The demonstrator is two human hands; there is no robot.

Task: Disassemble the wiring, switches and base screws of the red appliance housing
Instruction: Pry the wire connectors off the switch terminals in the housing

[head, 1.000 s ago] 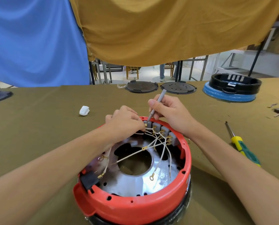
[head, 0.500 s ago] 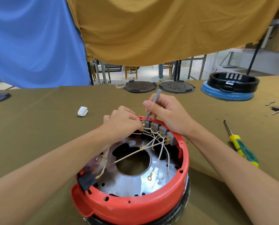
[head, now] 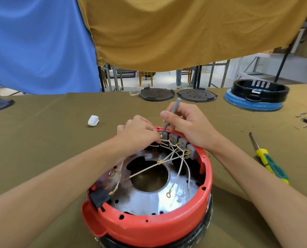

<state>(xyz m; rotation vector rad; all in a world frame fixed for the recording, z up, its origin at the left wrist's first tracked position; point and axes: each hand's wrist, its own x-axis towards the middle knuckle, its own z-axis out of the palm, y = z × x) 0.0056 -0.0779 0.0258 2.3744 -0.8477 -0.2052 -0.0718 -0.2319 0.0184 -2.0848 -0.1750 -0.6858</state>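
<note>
The tip of the thin grey tool (head: 170, 114) was lost behind the far rim of the red housing (head: 149, 226), where it met the leftmost of the grey switches (head: 177, 142), so its contact point could not be made out. The fingertips of the left hand (head: 138, 135) were likewise tucked out of sight under the knuckles; they curled tightly at a brass terminal beside that first switch, apparently pinching one of the white wires (head: 179, 169), though the exact grip was hidden. The right hand (head: 188, 124) gripped the tool like a pen, thumb and fingers wrapped round its shaft, the wrist resting over the far right rim. The housing sat upside down near the front of the olive cloth-covered table (head: 41, 140), its lower black edge cut off by the frame, and the switch row lay directly under both sets of fingers along the far inner wall. Loose wires fanned from the switches across the shiny metal plate (head: 145, 201), some ending in ring terminals. A yellow-and-green screwdriver (head: 269, 161) lay well apart to the right, a small white piece (head: 93, 120) to the far left, and two dark round covers (head: 177, 94) and a black-and-blue base (head: 256, 95) stood at the far edge. No readable writing or brand showed anywhere; small parts at the right edge were too blurred to identify.
</note>
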